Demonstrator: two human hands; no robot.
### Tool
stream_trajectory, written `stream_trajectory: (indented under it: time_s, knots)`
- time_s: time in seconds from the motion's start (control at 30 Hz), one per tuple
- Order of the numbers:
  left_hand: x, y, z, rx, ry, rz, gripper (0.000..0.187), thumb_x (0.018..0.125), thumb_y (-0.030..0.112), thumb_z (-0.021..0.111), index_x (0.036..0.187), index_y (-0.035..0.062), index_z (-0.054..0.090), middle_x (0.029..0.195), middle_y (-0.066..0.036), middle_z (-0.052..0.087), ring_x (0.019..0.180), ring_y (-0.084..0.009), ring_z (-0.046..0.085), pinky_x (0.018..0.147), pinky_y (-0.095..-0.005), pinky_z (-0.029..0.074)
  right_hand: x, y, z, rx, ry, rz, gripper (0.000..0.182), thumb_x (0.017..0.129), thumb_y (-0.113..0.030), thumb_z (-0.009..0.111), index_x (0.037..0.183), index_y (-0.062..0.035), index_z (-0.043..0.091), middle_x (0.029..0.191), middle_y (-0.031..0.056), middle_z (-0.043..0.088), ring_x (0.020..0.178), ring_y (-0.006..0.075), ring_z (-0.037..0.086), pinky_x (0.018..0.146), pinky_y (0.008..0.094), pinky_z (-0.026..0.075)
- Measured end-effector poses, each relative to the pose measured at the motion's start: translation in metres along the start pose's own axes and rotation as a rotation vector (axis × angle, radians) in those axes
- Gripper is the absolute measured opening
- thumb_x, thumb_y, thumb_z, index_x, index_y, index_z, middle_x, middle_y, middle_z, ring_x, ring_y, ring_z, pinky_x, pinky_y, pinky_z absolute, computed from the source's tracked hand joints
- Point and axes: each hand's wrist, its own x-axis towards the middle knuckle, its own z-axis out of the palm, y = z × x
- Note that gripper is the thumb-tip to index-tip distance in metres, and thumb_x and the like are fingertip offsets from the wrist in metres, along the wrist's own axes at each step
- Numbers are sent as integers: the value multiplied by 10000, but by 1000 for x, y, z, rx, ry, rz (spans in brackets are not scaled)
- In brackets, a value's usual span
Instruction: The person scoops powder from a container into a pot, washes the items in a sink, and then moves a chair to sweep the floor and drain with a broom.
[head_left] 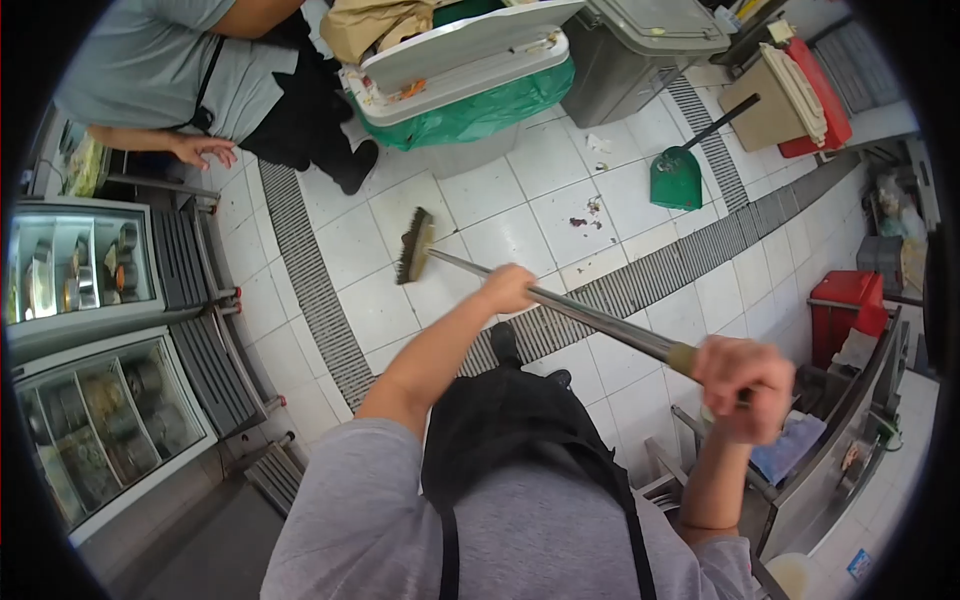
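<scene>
A long-handled broom (610,320) slants across the view, gripped by both hands. My left hand (508,288) is closed around the lower part of the metal handle. Near the handle's top end, my right hand (743,388) is wrapped tightly over the grip. The bristled broom head (415,247) is at the white tiled floor, tilted on its side, left of my left hand. Dark scraps of food debris (588,212) lie on the tiles to the right of the head. Farther right, a green dustpan (677,182) with a dark handle rests by a drain grate.
Another person (235,90) in a grey shirt stands at upper left. A green-lined bin (470,110) and a grey bin (640,50) stand ahead. Glass-topped fridges (110,420) line the left; a red bin (848,305) and metal counter (830,480) are right. Drain grates (620,290) cross the floor.
</scene>
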Motion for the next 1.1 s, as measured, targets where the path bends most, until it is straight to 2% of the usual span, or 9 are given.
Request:
stream_trajectory:
  time_s: [0.07,0.27,0.3,0.37,0.5,0.57,0.7,0.8,1.1]
  knots:
    - [33,44,8,-56,-8,93,127,599,156,549,536,53,509,573,-152,523,580,-346,517,518,-413,419,10,-36,-13,-83,-101,-85,298,783,-288,542,664,-15,533,448,11,474,375,126,457,407,260,409]
    - [47,163,-19,-301,-1,155,228,677,226,549,536,52,505,548,-153,510,554,-338,516,496,-387,408,5,-121,-47,47,-402,-316,220,768,-216,604,688,-22,538,492,29,530,393,124,516,395,237,441]
    - [40,164,-17,-267,37,160,235,690,225,542,535,54,502,545,-152,509,547,-338,514,491,-389,405,1,-121,-52,106,-356,-296,200,777,-185,591,673,-25,530,490,29,530,397,118,522,395,227,442]
    - [20,147,-14,-199,-23,18,93,592,128,545,650,108,614,609,-111,572,597,-311,553,559,-384,453,-6,-101,-56,169,-181,-266,205,806,-148,533,642,-28,502,468,36,514,365,120,496,356,213,412]
    - [-41,41,23,66,-132,-138,133,608,225,548,603,96,579,617,-128,565,609,-324,548,566,-407,446,-37,1,-51,190,252,143,189,778,-71,444,616,13,497,460,67,478,414,141,454,436,288,398]
    - [-71,-4,32,79,-316,-192,168,610,243,536,585,79,560,621,-144,562,623,-333,548,570,-413,446,-54,42,-39,105,180,312,185,775,-71,457,632,32,511,471,64,476,429,161,452,474,319,404]
    - [-66,-12,48,131,-393,-131,166,617,240,526,580,82,557,622,-149,560,630,-343,544,570,-422,439,-76,52,-37,192,171,236,222,785,-116,479,619,28,514,456,51,463,432,169,449,514,318,401]
    - [-28,5,62,83,-388,-34,140,614,236,527,595,106,572,627,-125,566,643,-330,545,572,-411,439,-93,33,-54,152,315,190,277,798,-182,472,606,15,507,432,40,439,427,160,445,504,317,396]
    - [75,86,98,117,-425,230,119,619,236,554,625,121,583,633,-105,572,633,-311,551,579,-402,447,-156,-36,-66,-220,558,-156,336,826,-306,441,662,-19,501,399,-13,402,384,115,433,468,266,387]
